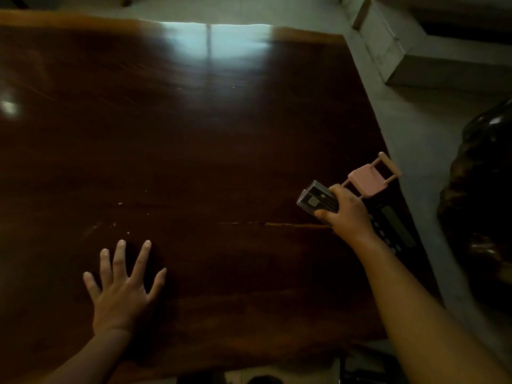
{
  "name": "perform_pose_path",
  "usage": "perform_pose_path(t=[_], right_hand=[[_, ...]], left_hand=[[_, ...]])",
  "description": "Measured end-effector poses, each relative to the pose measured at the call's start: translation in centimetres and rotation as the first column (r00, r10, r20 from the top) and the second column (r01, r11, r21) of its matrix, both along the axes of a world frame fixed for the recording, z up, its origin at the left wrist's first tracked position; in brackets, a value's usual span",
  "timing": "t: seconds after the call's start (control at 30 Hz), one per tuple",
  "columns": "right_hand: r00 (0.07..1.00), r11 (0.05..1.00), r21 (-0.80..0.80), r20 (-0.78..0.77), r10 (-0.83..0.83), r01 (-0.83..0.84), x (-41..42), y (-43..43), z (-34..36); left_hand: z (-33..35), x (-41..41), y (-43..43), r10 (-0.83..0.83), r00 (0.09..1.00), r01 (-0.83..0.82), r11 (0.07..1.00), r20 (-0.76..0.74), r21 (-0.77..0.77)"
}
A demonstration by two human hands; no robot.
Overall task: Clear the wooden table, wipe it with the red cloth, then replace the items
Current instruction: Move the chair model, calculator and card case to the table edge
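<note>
A dark, polished wooden table (194,151) is seen from above, a pale window reflection lying across its far edge and a thin crack running near its right side. A pink toy chair (367,180) is tipped over at the right edge, just beside a black calculator (393,220). A left hand (123,292) is laid flat, fingers spread, on the near part of the top.

My left hand (124,295) lies palm down at near left, fingers (119,256) spread wide and flat, forearm running back to the near edge. My right hand (347,214) reaches far right, fingers curled closed in a grip, arm extended.
</note>
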State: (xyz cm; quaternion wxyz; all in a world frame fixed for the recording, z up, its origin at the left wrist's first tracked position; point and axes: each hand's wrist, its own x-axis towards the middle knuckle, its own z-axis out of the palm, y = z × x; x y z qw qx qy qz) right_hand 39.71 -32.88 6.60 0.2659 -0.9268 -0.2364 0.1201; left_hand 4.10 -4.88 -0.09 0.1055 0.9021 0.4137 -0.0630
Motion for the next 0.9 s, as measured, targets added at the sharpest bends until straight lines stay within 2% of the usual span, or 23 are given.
perform_pose_path(t=[0.17,0.53,0.7,0.9], right_hand=[[0.999,0.999,-0.009,-0.007,-0.048,0.048,-3.6,-5.1,0.3],[0.964,0.962,-0.071,0.034,-0.263,0.265,-6.8,-16.4,-0.9],[0.934,0.923,-0.153,0.008,-0.357,0.354,-6.9,-19.3,-1.7],[0.908,0.898,-0.151,-0.005,-0.418,0.412,-7.7,-20.9,-2.4]], left_hand=[[0.2,0.0,-0.1,-0.001,1.000,0.001,1.000,0.008,-0.011],[-0.7,-0.2,0.3,0.001,1.000,-0.001,1.000,0.012,0.003],[-1.8,-0.5,0.8,-0.012,1.000,0.012,1.000,-0.003,0.004],[-1.8,-0.5,0.8,-0.018,1.000,0.018,1.000,0.011,0.012]])
